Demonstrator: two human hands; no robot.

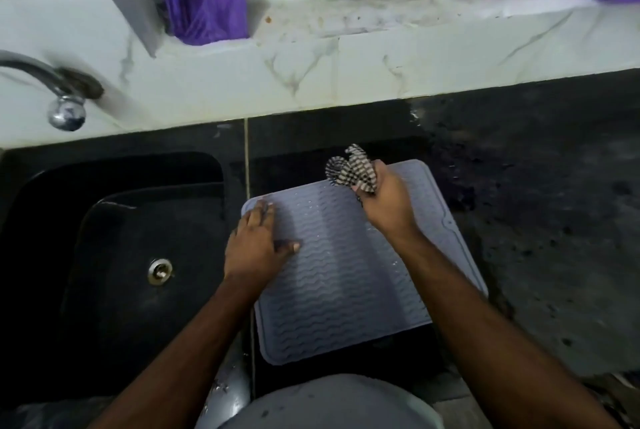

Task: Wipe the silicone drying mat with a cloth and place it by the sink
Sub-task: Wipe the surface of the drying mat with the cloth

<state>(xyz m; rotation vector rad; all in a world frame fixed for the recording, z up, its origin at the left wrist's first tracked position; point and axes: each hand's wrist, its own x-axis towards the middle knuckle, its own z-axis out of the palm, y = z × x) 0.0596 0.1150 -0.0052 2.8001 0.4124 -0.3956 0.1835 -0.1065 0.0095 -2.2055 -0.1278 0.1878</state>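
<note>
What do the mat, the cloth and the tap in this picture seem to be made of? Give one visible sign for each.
Mat: probably silicone or soft rubber, matt grey, with moulded wavy ridges.
Cloth: woven fabric, black-and-white striped, bunched in the right hand.
Tap: metal, likely chrome-plated, with bright reflections.

Dim, soft overall. Beyond the right hand [384,200] wet glare glints on the dark counter [519,158]; edges bow, and the tap [65,106] far left blurs.
</note>
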